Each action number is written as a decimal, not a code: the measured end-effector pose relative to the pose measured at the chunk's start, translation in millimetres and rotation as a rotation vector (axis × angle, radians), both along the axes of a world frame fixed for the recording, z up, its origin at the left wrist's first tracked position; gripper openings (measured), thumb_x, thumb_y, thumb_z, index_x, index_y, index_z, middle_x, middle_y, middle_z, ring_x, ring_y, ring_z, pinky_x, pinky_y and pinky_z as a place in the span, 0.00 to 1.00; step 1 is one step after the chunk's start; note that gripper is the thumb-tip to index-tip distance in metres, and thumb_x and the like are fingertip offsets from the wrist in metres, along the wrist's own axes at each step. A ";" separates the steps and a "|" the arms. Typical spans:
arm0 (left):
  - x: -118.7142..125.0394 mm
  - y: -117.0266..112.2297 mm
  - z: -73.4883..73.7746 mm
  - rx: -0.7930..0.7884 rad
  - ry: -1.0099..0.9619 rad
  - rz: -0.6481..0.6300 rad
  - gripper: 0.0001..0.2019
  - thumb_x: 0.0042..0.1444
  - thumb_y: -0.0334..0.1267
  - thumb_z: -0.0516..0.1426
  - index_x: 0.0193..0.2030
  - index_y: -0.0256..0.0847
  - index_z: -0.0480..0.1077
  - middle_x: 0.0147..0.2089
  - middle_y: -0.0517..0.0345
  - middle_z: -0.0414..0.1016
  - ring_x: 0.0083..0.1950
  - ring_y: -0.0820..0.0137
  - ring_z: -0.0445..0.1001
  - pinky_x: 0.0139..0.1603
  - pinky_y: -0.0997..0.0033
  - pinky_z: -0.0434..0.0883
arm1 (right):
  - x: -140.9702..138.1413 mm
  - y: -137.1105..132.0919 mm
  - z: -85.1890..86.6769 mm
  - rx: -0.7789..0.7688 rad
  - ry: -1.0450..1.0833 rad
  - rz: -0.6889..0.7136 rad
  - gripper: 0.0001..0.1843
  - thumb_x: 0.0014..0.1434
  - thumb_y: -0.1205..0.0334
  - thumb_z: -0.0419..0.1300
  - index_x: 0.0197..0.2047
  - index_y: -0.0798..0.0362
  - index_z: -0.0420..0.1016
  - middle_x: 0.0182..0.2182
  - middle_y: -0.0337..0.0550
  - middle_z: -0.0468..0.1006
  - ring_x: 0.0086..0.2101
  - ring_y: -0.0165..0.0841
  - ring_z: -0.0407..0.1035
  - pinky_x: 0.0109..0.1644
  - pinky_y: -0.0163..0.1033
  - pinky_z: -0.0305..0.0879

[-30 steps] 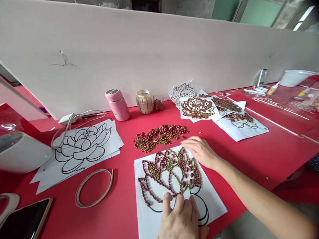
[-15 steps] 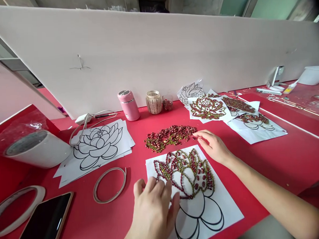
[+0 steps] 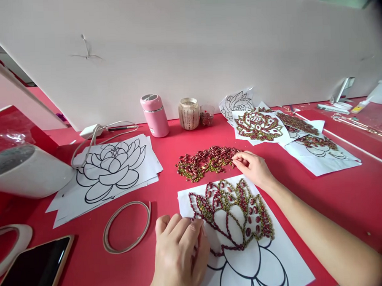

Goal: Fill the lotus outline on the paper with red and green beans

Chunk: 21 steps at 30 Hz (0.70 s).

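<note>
A lotus line drawing on white paper lies in front of me, its upper petals lined and filled with red beans and green mung beans. My left hand rests over the sheet's left edge, fingers curled and thumb drawn in; whatever it may hold is hidden. Beyond the sheet lies a loose pile of red and green beans. At the pile's right end, my right hand has thumb and fingertips pinched together; anything between them is too small to make out.
Left are blank lotus drawings, a coiled strip, a phone, a tape roll and a white cylinder. A pink flask and glass jar stand by the white partition. Bean-covered sheets lie back right.
The head view has tilted down and shifted slightly. My right hand's fingers have closed more tightly at the pile's edge. The left hand's thumb has drawn in toward its fingers.
</note>
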<state>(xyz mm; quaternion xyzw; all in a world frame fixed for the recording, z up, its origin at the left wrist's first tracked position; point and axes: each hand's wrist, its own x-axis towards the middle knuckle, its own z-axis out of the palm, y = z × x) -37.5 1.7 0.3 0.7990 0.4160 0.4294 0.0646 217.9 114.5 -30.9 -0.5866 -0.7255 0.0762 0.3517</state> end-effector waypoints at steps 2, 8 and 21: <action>0.4 -0.4 0.8 0.007 -0.018 0.012 0.07 0.50 0.24 0.52 0.34 0.36 0.66 0.22 0.62 0.61 0.25 0.75 0.55 0.32 0.68 0.55 | -2.1 -2.2 1.8 -0.016 -0.040 0.003 0.07 0.53 0.62 0.54 0.33 0.52 0.73 0.27 0.41 0.72 0.24 0.29 0.65 0.29 0.33 0.62; 2.2 -6.6 3.4 0.046 0.018 -0.029 0.09 0.48 0.23 0.53 0.36 0.36 0.68 0.21 0.62 0.61 0.24 0.74 0.57 0.31 0.66 0.57 | -3.3 -1.9 1.9 -0.046 -0.096 -0.013 0.07 0.53 0.61 0.55 0.32 0.51 0.74 0.27 0.40 0.74 0.23 0.28 0.65 0.27 0.33 0.60; 12.1 -31.3 -3.4 0.196 0.166 -0.285 0.05 0.51 0.28 0.52 0.32 0.32 0.69 0.17 0.62 0.60 0.22 0.74 0.57 0.25 0.68 0.61 | -3.6 -5.3 2.6 -0.064 -0.160 0.034 0.07 0.54 0.63 0.54 0.34 0.52 0.72 0.31 0.41 0.73 0.28 0.31 0.67 0.32 0.35 0.62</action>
